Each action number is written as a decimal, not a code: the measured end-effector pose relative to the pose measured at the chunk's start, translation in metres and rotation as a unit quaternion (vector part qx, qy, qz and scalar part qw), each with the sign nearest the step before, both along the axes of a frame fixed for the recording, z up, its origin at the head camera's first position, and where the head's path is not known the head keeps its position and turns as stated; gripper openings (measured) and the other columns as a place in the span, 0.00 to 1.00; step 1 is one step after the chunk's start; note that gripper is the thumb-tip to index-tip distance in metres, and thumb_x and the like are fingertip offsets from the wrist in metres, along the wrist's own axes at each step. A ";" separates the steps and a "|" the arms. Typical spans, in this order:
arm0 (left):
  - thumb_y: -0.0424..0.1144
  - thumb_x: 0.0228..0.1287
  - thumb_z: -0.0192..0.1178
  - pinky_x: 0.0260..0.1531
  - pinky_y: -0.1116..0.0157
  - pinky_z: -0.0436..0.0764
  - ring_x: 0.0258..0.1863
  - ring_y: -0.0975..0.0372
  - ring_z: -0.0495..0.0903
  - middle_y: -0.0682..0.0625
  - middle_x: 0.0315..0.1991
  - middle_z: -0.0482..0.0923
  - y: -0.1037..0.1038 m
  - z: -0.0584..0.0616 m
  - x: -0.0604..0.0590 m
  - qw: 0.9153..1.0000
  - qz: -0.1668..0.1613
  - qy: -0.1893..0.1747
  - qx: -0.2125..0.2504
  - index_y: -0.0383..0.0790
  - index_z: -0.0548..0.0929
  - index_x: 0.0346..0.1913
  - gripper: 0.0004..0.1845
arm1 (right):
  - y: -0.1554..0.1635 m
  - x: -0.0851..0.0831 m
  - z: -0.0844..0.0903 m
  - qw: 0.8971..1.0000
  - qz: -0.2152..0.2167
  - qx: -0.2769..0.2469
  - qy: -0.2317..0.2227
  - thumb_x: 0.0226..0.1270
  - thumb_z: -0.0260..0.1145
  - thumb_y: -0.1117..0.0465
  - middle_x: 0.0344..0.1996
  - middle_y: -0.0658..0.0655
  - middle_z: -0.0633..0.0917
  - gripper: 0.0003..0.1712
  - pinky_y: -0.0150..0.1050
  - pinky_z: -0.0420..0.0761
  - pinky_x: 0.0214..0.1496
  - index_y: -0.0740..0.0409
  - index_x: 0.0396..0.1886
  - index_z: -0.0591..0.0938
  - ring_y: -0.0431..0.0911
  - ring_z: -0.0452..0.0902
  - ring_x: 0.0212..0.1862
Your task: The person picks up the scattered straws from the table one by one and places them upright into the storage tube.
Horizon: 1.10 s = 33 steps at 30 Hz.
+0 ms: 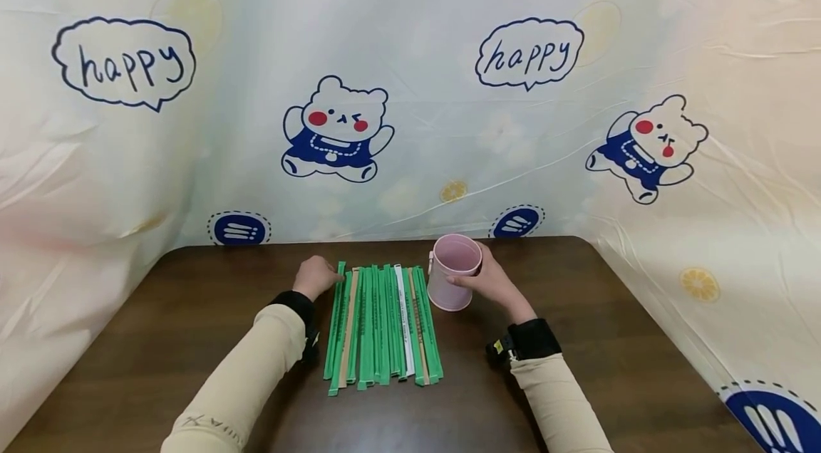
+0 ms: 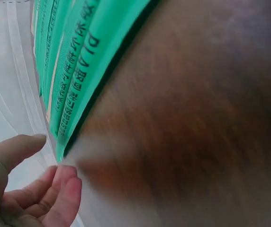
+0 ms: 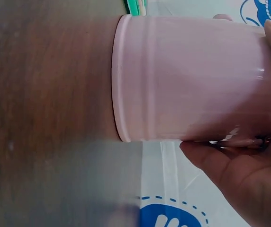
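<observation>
A row of long, thin wrapped straws [image 1: 378,325] lies side by side on the table, mostly green, with some tan and a white one [image 1: 405,318] among them. At the far end of the leftmost green straw [image 2: 90,75] is my left hand [image 1: 316,277]. In the left wrist view its thumb and fingers stand apart, just short of the straw's tip. Right of the row stands a pink bucket [image 1: 452,289], upright with its mouth up. My right hand [image 1: 492,280] grips it from the right, thumb on the near side; the right wrist view shows the bucket's smooth wall [image 3: 197,80] close up.
The dark brown wooden table [image 1: 609,339] has its far edge just behind the bucket and straws. A pale printed cloth [image 1: 423,104] with bears and lettering hangs behind and at both sides.
</observation>
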<state>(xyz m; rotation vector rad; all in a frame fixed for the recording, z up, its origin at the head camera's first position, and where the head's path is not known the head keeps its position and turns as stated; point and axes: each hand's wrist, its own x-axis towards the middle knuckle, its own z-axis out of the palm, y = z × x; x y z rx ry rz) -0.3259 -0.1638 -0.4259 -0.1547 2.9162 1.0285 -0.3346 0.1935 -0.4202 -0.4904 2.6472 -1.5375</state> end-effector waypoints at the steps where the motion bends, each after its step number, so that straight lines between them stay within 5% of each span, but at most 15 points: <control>1: 0.35 0.67 0.66 0.29 0.61 0.80 0.30 0.48 0.83 0.40 0.24 0.82 0.000 0.001 -0.001 1.000 0.005 -0.006 -0.002 0.27 0.84 0.28 0.13 | 0.000 0.000 0.000 1.000 -0.003 0.000 -0.004 0.60 0.77 0.58 0.72 0.69 0.68 0.54 0.62 0.72 0.74 0.63 0.78 0.54 0.62 0.70 0.70; 4: 0.36 0.66 0.67 0.23 0.66 0.74 0.23 0.53 0.80 0.47 0.15 0.75 0.000 0.004 -0.004 0.999 0.016 -0.029 -0.002 0.30 0.82 0.23 0.15 | -0.001 0.000 0.000 1.000 -0.008 -0.004 -0.008 0.60 0.77 0.58 0.72 0.68 0.68 0.55 0.63 0.71 0.75 0.61 0.78 0.54 0.62 0.69 0.71; 16: 0.34 0.63 0.69 0.21 0.67 0.73 0.17 0.59 0.73 0.49 0.14 0.72 0.002 0.008 -0.009 0.998 0.027 -0.050 -0.010 0.29 0.83 0.27 0.11 | -0.002 0.000 -0.002 1.000 -0.014 0.003 -0.005 0.61 0.76 0.57 0.73 0.69 0.67 0.55 0.63 0.71 0.75 0.62 0.79 0.53 0.63 0.68 0.72; 23: 0.36 0.64 0.67 0.21 0.66 0.73 0.19 0.57 0.75 0.47 0.18 0.74 0.001 -0.001 -0.012 0.996 0.051 -0.059 -0.034 0.27 0.84 0.32 0.11 | -0.005 0.003 -0.006 1.000 -0.012 -0.001 -0.024 0.61 0.77 0.55 0.74 0.67 0.67 0.56 0.63 0.71 0.75 0.59 0.79 0.53 0.61 0.68 0.72; 33: 0.37 0.66 0.65 0.17 0.69 0.72 0.12 0.62 0.72 0.51 0.10 0.68 0.003 0.003 -0.016 0.996 0.045 -0.071 -0.002 0.30 0.81 0.28 0.13 | 0.000 -0.003 -0.007 1.000 -0.018 -0.002 -0.018 0.61 0.78 0.56 0.74 0.68 0.67 0.56 0.63 0.70 0.76 0.60 0.79 0.52 0.62 0.68 0.72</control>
